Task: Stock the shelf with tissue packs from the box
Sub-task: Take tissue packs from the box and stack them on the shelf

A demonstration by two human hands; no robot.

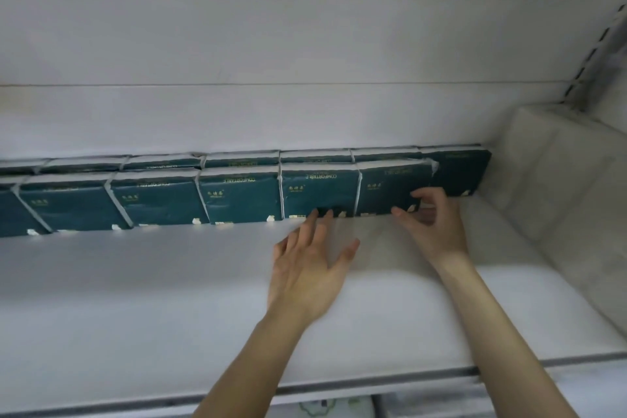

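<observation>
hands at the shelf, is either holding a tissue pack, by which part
Left hand holds nothing; its straight fingers touch a tissue pack at its lower edge. Right hand curls at the neighbouring pack, lower right corner; grip cannot be told.

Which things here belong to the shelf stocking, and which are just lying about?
Job: teal tissue packs lined along the back; white shelf; left hand, fingertips on one pack; right hand at the next pack.
Lying about: white wrapped bundle at the shelf's right end; green-patterned goods on the shelf below.
</observation>
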